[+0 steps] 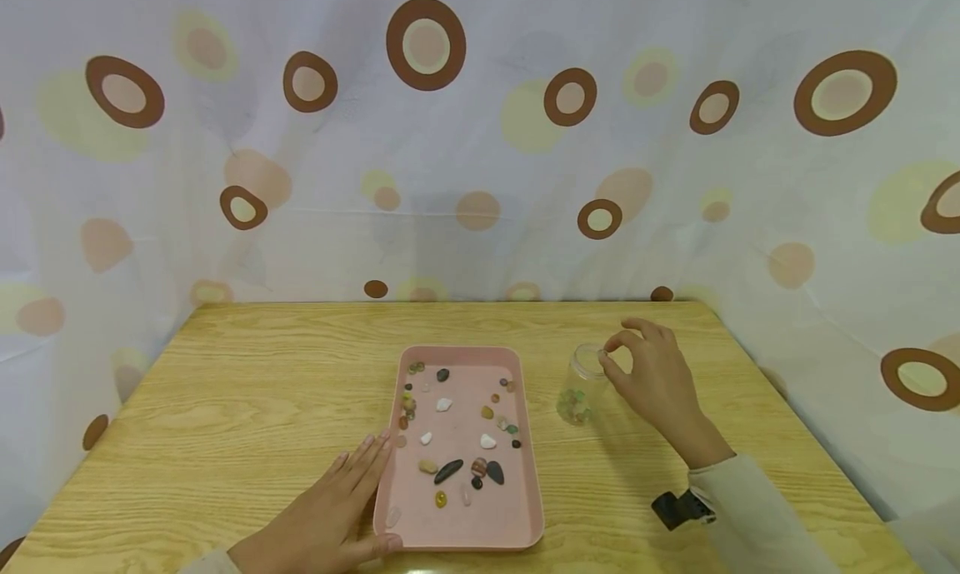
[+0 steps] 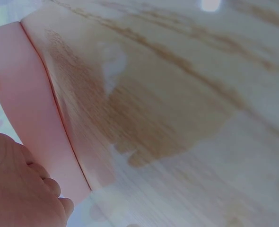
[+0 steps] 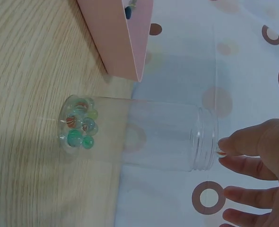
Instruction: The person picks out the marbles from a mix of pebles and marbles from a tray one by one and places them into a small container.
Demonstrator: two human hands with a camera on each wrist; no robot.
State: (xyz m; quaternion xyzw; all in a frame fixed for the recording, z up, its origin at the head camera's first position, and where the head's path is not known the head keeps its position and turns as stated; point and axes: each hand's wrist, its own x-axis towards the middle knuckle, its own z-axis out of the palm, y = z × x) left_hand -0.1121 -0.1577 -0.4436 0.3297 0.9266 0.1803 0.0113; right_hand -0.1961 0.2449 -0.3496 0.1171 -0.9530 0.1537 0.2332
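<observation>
Between thumb and index finger, my right hand (image 1: 656,382) pinches a small glass marble (image 3: 221,153), held right at the mouth of a clear jar (image 3: 161,135). The other fingers of that hand are spread. The jar stands upright on the table, with several glass marbles (image 3: 74,138) in green, clear and orange-swirled tones at its bottom. To its left lies a pink tray (image 1: 461,531) with small stones in it. My left hand (image 1: 326,507) rests along the tray's left side, fingers extended against the wall and thumb by the front corner.
Scattered over the tray are white stones (image 1: 444,405), dark stones (image 1: 448,471) and several small coloured ones. The wooden table (image 1: 247,407) extends around tray and jar. A patterned curtain (image 1: 480,157) hangs behind and at the sides. A black strap (image 1: 678,509) shows by the right sleeve.
</observation>
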